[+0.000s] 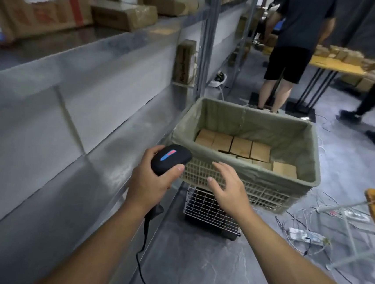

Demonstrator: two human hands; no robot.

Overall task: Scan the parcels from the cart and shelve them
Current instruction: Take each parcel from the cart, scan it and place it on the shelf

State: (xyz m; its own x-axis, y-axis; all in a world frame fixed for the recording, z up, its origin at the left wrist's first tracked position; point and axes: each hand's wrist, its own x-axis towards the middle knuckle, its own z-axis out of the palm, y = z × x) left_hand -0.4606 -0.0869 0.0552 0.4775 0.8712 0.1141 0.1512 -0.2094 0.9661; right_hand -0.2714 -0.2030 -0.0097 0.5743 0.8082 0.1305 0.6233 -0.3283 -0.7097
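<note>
My left hand grips a black corded barcode scanner whose top strip glows blue and red. My right hand hovers with spread, relaxed fingers just in front of the cart's near rim and holds nothing. The cart is a beige mesh basket with a cloth liner on a wire frame. Several brown cardboard parcels lie flat on its bottom. A long metal shelf runs along my left, its near stretch bare.
The upper shelf holds large cartons and taped parcels; one parcel stands upright by the shelf post. A person in dark shorts stands beyond the cart at a parcel-laden table. Cables and a power strip litter the floor on the right.
</note>
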